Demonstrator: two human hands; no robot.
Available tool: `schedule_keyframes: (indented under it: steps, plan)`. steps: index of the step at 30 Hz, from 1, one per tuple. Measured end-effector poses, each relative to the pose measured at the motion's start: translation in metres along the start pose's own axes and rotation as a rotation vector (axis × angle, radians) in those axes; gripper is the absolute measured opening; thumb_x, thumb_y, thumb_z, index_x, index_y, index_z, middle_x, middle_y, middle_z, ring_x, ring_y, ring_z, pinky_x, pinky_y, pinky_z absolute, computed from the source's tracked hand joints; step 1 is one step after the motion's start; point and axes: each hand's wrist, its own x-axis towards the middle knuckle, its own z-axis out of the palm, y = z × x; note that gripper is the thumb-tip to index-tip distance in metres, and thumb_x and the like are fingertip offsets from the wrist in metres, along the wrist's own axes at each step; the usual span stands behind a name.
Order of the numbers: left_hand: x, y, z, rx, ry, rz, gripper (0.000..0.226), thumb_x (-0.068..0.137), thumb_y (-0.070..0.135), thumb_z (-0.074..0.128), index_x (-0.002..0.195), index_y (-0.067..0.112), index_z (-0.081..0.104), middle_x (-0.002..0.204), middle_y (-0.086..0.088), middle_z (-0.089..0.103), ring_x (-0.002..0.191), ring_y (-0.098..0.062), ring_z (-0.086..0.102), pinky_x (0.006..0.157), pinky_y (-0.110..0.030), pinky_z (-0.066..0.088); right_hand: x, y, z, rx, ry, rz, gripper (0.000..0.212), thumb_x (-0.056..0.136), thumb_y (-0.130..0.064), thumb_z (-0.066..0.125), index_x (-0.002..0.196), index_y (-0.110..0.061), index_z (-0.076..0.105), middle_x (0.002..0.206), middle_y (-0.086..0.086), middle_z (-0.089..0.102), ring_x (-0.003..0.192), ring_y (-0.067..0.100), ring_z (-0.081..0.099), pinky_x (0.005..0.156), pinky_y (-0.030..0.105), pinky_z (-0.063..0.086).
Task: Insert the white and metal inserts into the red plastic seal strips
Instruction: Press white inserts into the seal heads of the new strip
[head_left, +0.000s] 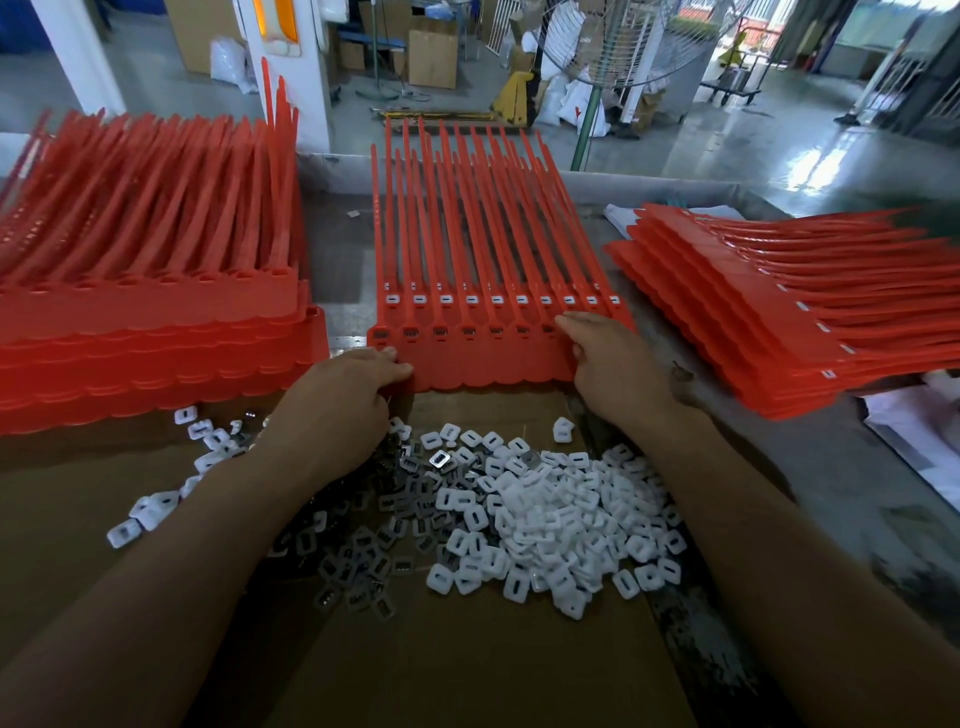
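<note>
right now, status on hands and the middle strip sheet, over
Left hand pinches near-left corner of middle strip sheet; right hand presses its right end. White inserts seated along the row. Loose inserts piled in front, nothing blocking.

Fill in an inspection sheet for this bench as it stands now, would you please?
Surface: cardboard laid over a grey table.
Job's things: middle sheet of red strips, one row of fitted inserts; loose white inserts and metal inserts piled on the cardboard; left stack and right stack of red strips.
Clutter: papers under the right stack.
Grips: left hand holds the sheet's near left corner; right hand lies on its right end, hold unclear.
Cables: nothing seen on the table.
Surroundings: fan, boxes, factory floor.
</note>
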Motion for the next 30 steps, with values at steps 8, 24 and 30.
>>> schedule_keyframes:
  steps: [8,24,30]
  plan:
    - [-0.001,0.0,-0.002,-0.001,-0.007,-0.008,0.05,0.085,0.0,0.042,0.131,0.019,0.047,0.144,0.003,0.035,0.134,-0.012,0.027,0.11,-0.024,0.015,-0.027,-0.046,-0.036,0.412,-0.179,-0.198,0.019,0.086,-0.008,0.061,0.103,-0.011,0.068,0.09,-0.01,0.067,0.071,-0.014,0.055,0.069,-0.006,0.037]
    - [-0.002,-0.002,-0.001,-0.028,0.022,-0.002,0.05,0.082,-0.002,0.044,0.128,0.017,0.051,0.142,0.001,0.039,0.133,-0.014,0.03,0.109,-0.024,0.017,-0.043,-0.086,-0.026,0.288,-0.452,-0.389,0.015,0.085,-0.024,0.064,0.098,-0.018,0.068,0.087,-0.016,0.05,0.079,-0.003,0.046,0.068,0.005,0.033]
    - [-0.002,-0.002,-0.001,-0.033,0.028,0.001,0.05,0.082,-0.002,0.043,0.128,0.018,0.051,0.142,0.001,0.039,0.133,-0.013,0.031,0.109,-0.024,0.017,-0.044,-0.085,-0.027,0.294,-0.438,-0.426,0.012,0.085,-0.021,0.063,0.094,-0.013,0.067,0.084,-0.014,0.05,0.08,0.0,0.047,0.069,0.01,0.035]
